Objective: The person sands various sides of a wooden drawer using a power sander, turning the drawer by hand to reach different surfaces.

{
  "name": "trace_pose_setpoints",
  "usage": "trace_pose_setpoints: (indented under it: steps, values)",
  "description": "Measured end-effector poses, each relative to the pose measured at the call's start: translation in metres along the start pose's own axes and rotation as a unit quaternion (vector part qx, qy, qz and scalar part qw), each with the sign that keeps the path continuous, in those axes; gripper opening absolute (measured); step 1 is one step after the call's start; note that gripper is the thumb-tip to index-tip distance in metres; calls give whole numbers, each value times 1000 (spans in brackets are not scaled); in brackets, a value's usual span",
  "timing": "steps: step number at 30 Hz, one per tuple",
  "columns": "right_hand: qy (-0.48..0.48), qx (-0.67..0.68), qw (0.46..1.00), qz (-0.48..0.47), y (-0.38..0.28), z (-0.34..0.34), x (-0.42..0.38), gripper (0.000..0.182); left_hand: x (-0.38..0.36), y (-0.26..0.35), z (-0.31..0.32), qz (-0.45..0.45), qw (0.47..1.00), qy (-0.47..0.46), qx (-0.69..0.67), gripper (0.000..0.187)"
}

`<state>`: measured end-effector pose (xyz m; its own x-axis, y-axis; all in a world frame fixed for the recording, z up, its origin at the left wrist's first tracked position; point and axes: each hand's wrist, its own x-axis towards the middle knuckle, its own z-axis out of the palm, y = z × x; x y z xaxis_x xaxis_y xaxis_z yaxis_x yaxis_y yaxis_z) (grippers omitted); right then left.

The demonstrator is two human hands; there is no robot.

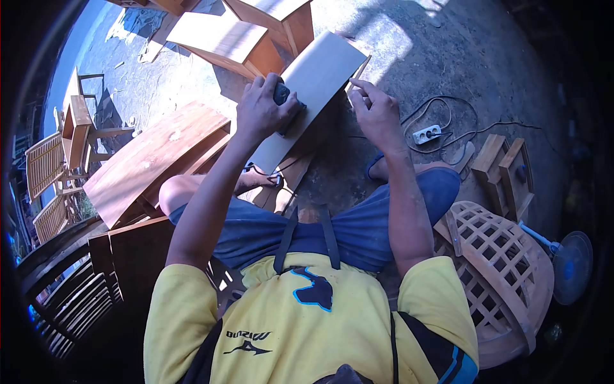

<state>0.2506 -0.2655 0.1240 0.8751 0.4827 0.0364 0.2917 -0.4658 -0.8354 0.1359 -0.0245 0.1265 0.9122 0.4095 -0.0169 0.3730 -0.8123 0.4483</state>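
Note:
My left hand (258, 109) is closed around a dark hand-held sander (286, 105), which rests on the left long edge of a pale wooden panel (329, 67). The panel slants away from me between my knees, and its underside lies in shadow. Just off the panel's right edge is my right hand (377, 115). Its fingers are loosely bent and apart, with the fingertips close to the wood and no object showing in them.
Wooden cabinets (220, 38) stand beyond the panel. A reddish wooden piece (160, 150) lies at left, near slatted chairs (45, 166). At right, a white power strip (427, 134) with looping cables lies on the floor, near small wooden frames (505, 169), a lattice piece (499, 256) and a fan (572, 267).

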Motion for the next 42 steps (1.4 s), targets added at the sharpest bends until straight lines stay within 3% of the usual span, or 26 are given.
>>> trace_pose_setpoints:
  steps: [5,6,8,9,11,13,15,16,18,19,20,21,23,24,25,28,30,32,35,38,39,42]
  values:
    - [-145,155,976,40,-37,35,-21,42,-15,-8,3,-36,996,64,-52,47]
    - [-158,163,973,35,-39,45,-20,54,-6,-3,9,-45,992,85,-77,50]
    - [-135,124,983,20,-50,57,-9,73,24,12,27,-50,983,120,-127,50]
    - [-139,114,984,5,-48,59,2,73,42,19,38,-55,969,138,-199,47]
    - [-113,39,990,72,-47,71,35,90,65,32,53,-68,937,138,-312,42]
    - [-93,-3,991,93,-50,77,67,94,86,44,71,-80,920,132,-360,41]
    - [-54,-49,987,140,-56,77,88,104,105,45,96,-125,754,88,-639,35]
    - [-41,-60,986,151,-59,76,97,108,99,46,81,-129,748,100,-643,35]
    - [-41,-126,975,177,-58,79,105,108,87,49,60,-146,795,87,-582,32]
    - [-15,-178,973,148,-55,78,103,105,78,29,66,-127,787,69,-600,32]
    - [11,-227,967,118,-52,78,103,103,67,6,70,-69,799,119,-585,33]
    - [36,-258,961,90,-40,79,114,95,40,-10,44,-94,845,126,-511,33]
    - [18,-291,954,69,-33,66,132,93,-11,-65,23,-155,828,162,-514,34]
    - [7,-304,951,57,-28,61,138,94,-35,-101,17,-186,864,189,-428,34]
    - [-9,-297,954,24,-22,59,140,96,-57,-124,6,-237,837,221,-441,34]
    - [-58,-282,956,-55,-32,77,121,98,-107,-176,-8,-279,787,317,-449,31]
    - [-67,-262,953,-133,-42,103,91,97,-122,-206,9,-260,778,347,-454,30]
    - [-116,-228,956,-142,-71,131,51,95,-124,-192,4,-328,743,293,-505,36]
    - [-196,-191,948,-162,-113,172,-10,95,-108,-192,25,-331,724,300,-525,37]
    - [-257,-192,922,-217,-127,192,-46,95,-104,-207,47,-297,735,316,-520,38]
    - [-245,-199,926,-208,-126,185,-42,95,-106,-197,35,-315,748,306,-498,40]
    - [-260,-224,921,-186,-120,172,-18,94,-107,-209,58,-249,799,276,-472,37]
